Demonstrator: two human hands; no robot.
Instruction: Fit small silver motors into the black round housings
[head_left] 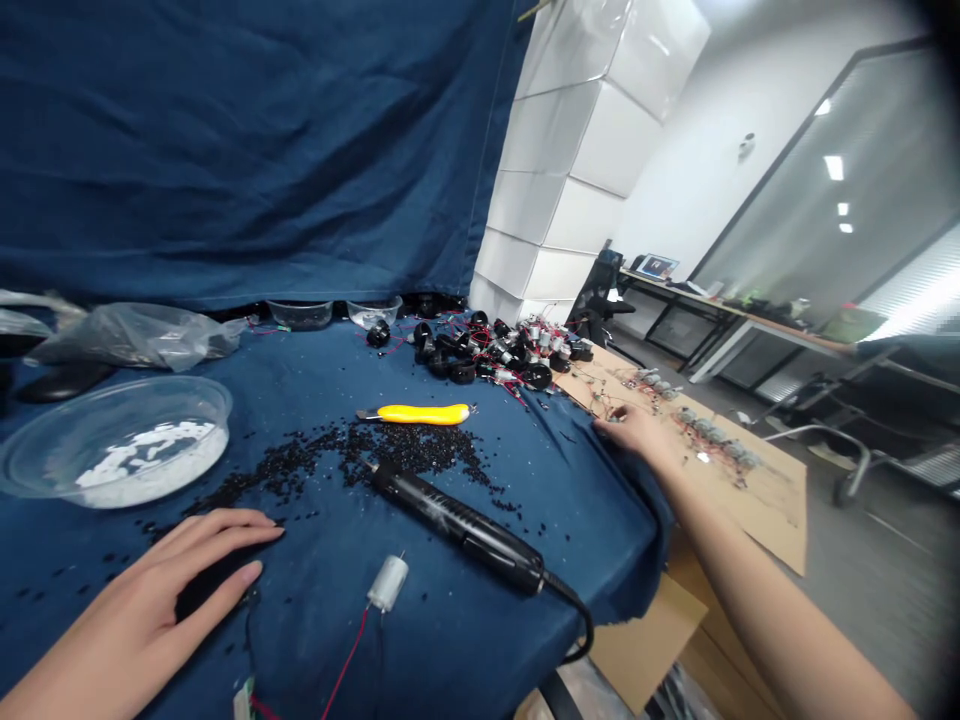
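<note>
The silver motor (388,583) is lying on the blue-covered worktop (300,370), between the left hand (161,590) and the black corded tool (457,530). A red wire and a dark wire are extending from its lower end towards the near edge of the view. The left hand is spreading palm down, released, with its fingertips reaching the near side of the scattered black pieces (409,447). A small circuit board (244,700) is lying below this hand, partly out of view. The corded tool is pointing its metal tip towards the black pieces; the yellow-handled knife (424,413) is lying just beyond them. The clear bowl (116,440) is standing to the left, holding white pieces. Black housings (461,370), motors and wires are forming a heap farther back. The right hand (634,430) is reaching to the cardboard sheet (757,505), beside rows of wired motors (712,430); its fingers are bending together, but whether they are grasping anything cannot be told.
</note>
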